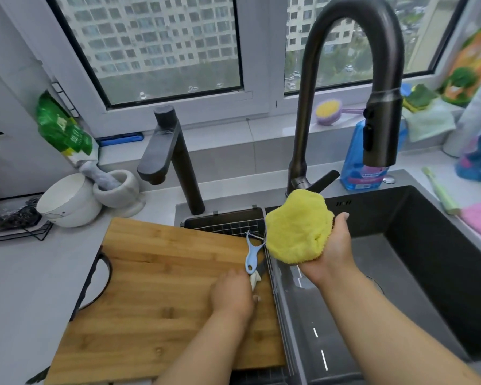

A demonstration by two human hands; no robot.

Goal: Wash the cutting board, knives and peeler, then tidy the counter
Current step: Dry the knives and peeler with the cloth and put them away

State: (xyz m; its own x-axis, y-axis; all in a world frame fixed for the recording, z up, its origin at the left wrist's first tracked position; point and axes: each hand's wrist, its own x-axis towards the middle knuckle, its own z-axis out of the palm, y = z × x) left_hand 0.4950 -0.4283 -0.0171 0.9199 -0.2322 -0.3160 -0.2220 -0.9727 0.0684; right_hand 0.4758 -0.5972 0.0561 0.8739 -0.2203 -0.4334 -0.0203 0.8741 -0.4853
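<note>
1. Cutting board (pixel 161 295): one, bamboo with a dark handle loop at its left end. It lies flat on the grey counter (pixel 25 295) at near left, its right edge over the wire rack (pixel 233 222) at the sink's left side. Surface looks dry; judged not yet washed.
2. Peeler (pixel 252 252): one, pale blue, resting on the board's far right corner with its blade end toward the rack.
3. Knife (pixel 257 275): one made out, a dark blade with a pale handle, just beside the peeler. Whether a second knife lies under the hand, I cannot tell.
4. Left hand (pixel 232 294): palm down on the board's right side, fingers curled round the knife handle; the grip itself is mostly hidden.
5. Right hand (pixel 331 251): held over the sink's left part, fingers wrapped round a bunched yellow cloth (pixel 299 227).
6. Sink (pixel 428 259): one dark basin, at right; no running water visible.
7. Taps: two, a tall arched faucet (pixel 353 79) and a short angular tap (pixel 172 154).
8. Far left: one white bowl (pixel 67 201), one stone mortar (pixel 120 190).
9. Progress, judged: washing barely begun; board, knife and peeler remain, then the counter tidying.
</note>
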